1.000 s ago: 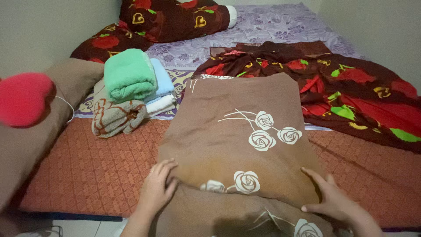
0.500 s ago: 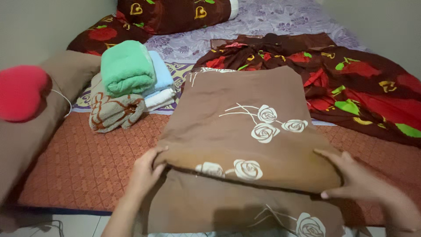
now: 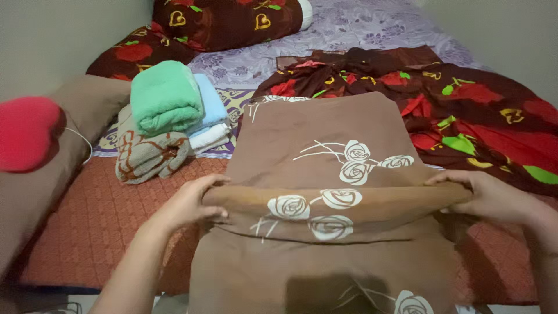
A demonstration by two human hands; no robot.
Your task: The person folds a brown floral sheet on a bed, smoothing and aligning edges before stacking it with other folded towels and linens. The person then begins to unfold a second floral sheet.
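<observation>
A brown rose-print sheet (image 3: 325, 157) lies on the orange mat (image 3: 93, 221), beside a red-flowered blanket (image 3: 476, 116) and a stack of towels (image 3: 165, 116). The left hand (image 3: 189, 203) and right hand (image 3: 494, 195) each pinch an end of its raised fold.

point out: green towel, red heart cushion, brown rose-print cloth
green towel (image 3: 165, 96), head view, top of its folded bulk
red heart cushion (image 3: 26, 134), head view, its middle
brown rose-print cloth (image 3: 325, 131), head view, flat upper panel
</observation>
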